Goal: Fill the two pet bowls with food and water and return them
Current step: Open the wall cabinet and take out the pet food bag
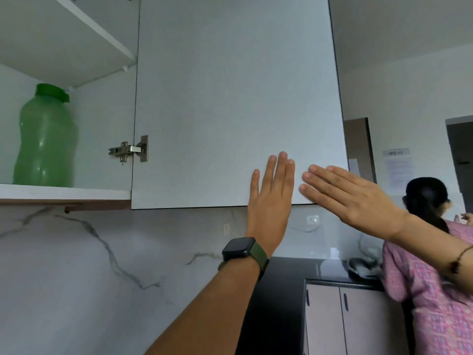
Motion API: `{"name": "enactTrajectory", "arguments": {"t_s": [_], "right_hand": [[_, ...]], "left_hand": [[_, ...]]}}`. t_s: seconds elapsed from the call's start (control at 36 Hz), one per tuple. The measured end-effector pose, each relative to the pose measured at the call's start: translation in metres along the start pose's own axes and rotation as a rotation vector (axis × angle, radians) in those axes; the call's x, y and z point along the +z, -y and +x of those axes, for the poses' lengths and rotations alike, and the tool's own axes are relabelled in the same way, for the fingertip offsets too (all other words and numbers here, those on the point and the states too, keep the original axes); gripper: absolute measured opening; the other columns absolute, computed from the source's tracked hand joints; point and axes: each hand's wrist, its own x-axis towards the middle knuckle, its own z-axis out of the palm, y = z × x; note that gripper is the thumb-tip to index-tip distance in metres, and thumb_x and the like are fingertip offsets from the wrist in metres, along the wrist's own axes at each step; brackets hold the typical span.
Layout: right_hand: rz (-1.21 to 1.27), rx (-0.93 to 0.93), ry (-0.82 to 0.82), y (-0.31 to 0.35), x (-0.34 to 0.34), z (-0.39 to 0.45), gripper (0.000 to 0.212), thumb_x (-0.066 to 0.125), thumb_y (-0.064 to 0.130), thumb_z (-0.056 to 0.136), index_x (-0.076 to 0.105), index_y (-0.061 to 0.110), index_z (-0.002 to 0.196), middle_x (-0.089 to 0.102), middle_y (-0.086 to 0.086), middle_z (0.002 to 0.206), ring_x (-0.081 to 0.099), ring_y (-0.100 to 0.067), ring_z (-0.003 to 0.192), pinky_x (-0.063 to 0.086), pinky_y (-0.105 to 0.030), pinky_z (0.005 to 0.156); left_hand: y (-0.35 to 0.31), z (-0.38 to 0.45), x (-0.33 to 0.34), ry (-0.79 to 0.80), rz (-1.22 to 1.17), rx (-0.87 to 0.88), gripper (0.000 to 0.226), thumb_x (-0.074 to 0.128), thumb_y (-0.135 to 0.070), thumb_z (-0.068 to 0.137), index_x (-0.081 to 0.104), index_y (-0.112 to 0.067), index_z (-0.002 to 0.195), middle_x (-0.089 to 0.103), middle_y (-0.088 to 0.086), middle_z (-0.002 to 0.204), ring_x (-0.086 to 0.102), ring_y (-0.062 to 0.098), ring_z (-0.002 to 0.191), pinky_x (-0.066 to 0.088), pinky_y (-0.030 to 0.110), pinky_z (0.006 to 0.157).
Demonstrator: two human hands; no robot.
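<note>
Green plastic, the bottle point(44, 139) stands upright on the cupboard shelf point(64, 193), well to the left of both my hands and nearer the left one. My left hand point(271, 198) and right hand point(343, 196) lie flat on the open cupboard door point(230, 98), fingers straight and close together, holding nothing. I see no pet bowls here.

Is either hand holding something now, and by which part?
Nothing is held. Left hand and right hand lie flat, fingers straight, on the cabinet door near its lower edge.
</note>
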Motion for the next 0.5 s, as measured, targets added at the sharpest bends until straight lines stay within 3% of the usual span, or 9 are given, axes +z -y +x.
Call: {"name": "enactTrajectory", "arguments": {"t_s": [0.17,0.28,0.33,0.39,0.44,0.5], "right_hand": [[0.072,0.090,-0.080,0.009,0.021,-0.005,0.038,0.033,-0.009,0.097,0.047,0.002,0.130,0.054,-0.017,0.132,0.051,-0.035,0.123,0.041,-0.044,0.101],[0.072,0.164,-0.087,0.018,0.024,-0.004,0.042,0.039,-0.013,0.090,0.053,-0.001,0.128,0.054,-0.021,0.132,0.049,-0.036,0.125,0.035,-0.045,0.106],[0.098,0.209,-0.028,0.029,0.020,0.000,0.045,0.037,-0.009,0.087,0.049,-0.004,0.129,0.051,-0.026,0.133,0.045,-0.038,0.127,0.031,-0.049,0.108],[0.176,0.237,0.036,0.044,0.013,0.008,0.042,0.033,0.004,0.088,0.052,-0.006,0.124,0.054,-0.029,0.128,0.049,-0.044,0.122,0.034,-0.053,0.104],[0.279,0.262,0.018,0.061,0.003,0.022,0.043,0.032,0.013,0.090,0.061,-0.007,0.115,0.061,-0.027,0.120,0.057,-0.044,0.113,0.041,-0.054,0.097],[0.369,0.290,-0.071,0.076,-0.006,0.044,0.039,0.038,0.014,0.088,0.066,-0.005,0.106,0.066,-0.025,0.113,0.062,-0.042,0.106,0.046,-0.052,0.093]], "left_hand": [[-0.003,0.002,0.016,0.138,0.036,0.020,0.074,0.036,0.004,0.073,0.015,-0.006,0.143,0.028,0.010,0.153,0.027,0.025,0.141,0.018,0.043,0.112],[0.000,0.004,0.008,0.222,0.056,0.027,0.070,0.025,0.006,0.076,0.014,-0.005,0.145,0.022,0.011,0.155,0.021,0.026,0.143,0.014,0.042,0.113],[0.003,0.004,-0.002,0.267,0.048,0.064,0.073,0.026,0.008,0.080,0.004,-0.006,0.148,0.007,0.013,0.158,0.005,0.028,0.146,0.003,0.042,0.115],[0.010,0.002,-0.013,0.416,-0.008,0.114,0.076,0.035,0.003,0.087,-0.008,-0.008,0.148,-0.011,0.011,0.158,-0.012,0.026,0.145,-0.007,0.040,0.115],[0.023,-0.002,-0.026,0.474,-0.047,0.084,0.076,0.043,-0.009,0.090,-0.004,-0.007,0.148,-0.010,0.011,0.158,-0.011,0.025,0.146,-0.006,0.039,0.117],[0.041,-0.009,-0.040,0.435,-0.101,-0.025,0.073,0.049,-0.015,0.086,0.013,-0.005,0.148,0.005,0.014,0.158,0.002,0.027,0.146,0.006,0.042,0.119]]}}
